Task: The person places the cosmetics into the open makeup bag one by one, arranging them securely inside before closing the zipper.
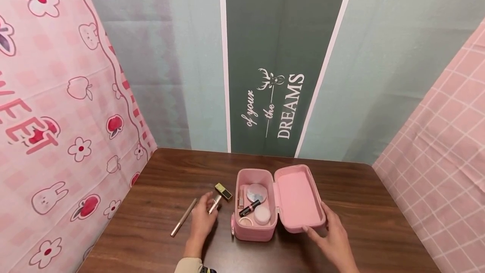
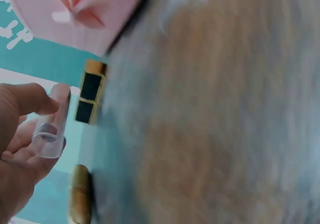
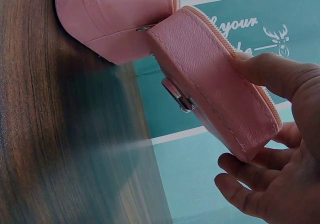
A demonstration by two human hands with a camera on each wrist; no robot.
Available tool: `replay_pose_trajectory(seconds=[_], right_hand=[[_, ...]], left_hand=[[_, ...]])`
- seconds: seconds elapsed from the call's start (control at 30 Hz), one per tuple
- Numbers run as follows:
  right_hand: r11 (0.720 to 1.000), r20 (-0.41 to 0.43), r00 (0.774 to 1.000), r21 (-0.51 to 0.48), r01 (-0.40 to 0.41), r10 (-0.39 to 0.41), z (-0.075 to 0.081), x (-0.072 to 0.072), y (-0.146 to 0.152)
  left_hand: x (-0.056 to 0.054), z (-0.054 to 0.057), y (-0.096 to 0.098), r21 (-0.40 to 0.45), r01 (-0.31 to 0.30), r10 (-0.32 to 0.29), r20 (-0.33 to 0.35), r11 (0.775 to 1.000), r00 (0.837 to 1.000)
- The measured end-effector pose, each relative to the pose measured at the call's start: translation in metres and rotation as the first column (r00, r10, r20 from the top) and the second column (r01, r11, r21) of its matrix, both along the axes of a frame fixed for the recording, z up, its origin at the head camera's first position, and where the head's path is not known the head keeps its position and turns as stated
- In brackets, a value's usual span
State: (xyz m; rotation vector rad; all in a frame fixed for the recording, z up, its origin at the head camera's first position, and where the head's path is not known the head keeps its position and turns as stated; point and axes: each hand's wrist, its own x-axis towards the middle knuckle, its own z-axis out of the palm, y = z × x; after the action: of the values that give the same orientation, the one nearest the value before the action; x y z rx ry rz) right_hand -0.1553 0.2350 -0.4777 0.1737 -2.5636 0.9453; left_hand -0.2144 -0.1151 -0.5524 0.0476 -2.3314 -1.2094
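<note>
My left hand (image 1: 203, 219) pinches a small clear-ended cosmetic tube (image 2: 53, 120) between thumb and fingers, low over the table and left of the pink makeup case (image 1: 254, 234). Just past those fingers lies a black-and-gold lipstick (image 1: 223, 191); a slim gold tube (image 1: 183, 217) lies on the hand's other side. The case stands unzipped, its lid (image 1: 298, 199) swung out to the right. On the lid's outer edge, my right hand (image 1: 334, 236) has its grip, thumb on the near side and fingers round the far side in the head view.
Inside the case are a round compact (image 1: 257, 192), a black tube (image 1: 249, 209), a pale-lidded jar (image 1: 262, 214) and a small pinkish tube (image 1: 241, 199). The brown wooden table (image 1: 379, 222) meets a printed curtain (image 1: 201, 75) at its back edge. Pink printed cloths hang at both sides.
</note>
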Motion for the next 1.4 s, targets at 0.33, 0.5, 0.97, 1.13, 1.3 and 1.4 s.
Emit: replay_pose_trajectory(seconds=[0.33, 0.5, 0.97, 1.13, 1.3, 1.4], right_hand=[[1.000, -0.006, 1.000, -0.004, 0.002, -0.002, 0.000, -0.001, -0.001], [1.000, -0.011, 1.000, -0.002, 0.002, -0.002, 0.001, -0.001, -0.001], [1.000, 0.012, 1.000, -0.001, -0.007, 0.007, 0.002, 0.001, 0.000], [1.000, 0.008, 1.000, -0.002, -0.004, 0.004, 0.001, 0.000, 0.000], [1.000, 0.025, 1.000, -0.006, -0.004, 0.004, 0.002, 0.001, 0.000], [1.000, 0.039, 0.999, -0.007, -0.001, 0.002, 0.002, 0.001, 0.001]], left_hand=[[0.000, 0.016, 0.004, 0.126, -0.092, 0.098, -0.043, 0.988, 0.994], [0.001, 0.015, 0.004, 0.129, -0.102, 0.106, -0.023, 0.986, 0.994], [0.007, 0.031, 0.017, 0.268, -0.147, 0.139, 0.049, 0.952, 0.989], [0.008, 0.037, 0.024, 0.368, -0.142, 0.135, 0.045, 0.919, 0.990], [0.008, 0.046, 0.030, 0.419, -0.126, 0.130, 0.018, 0.899, 0.991], [0.009, 0.053, 0.034, 0.419, -0.136, 0.144, 0.013, 0.898, 0.989]])
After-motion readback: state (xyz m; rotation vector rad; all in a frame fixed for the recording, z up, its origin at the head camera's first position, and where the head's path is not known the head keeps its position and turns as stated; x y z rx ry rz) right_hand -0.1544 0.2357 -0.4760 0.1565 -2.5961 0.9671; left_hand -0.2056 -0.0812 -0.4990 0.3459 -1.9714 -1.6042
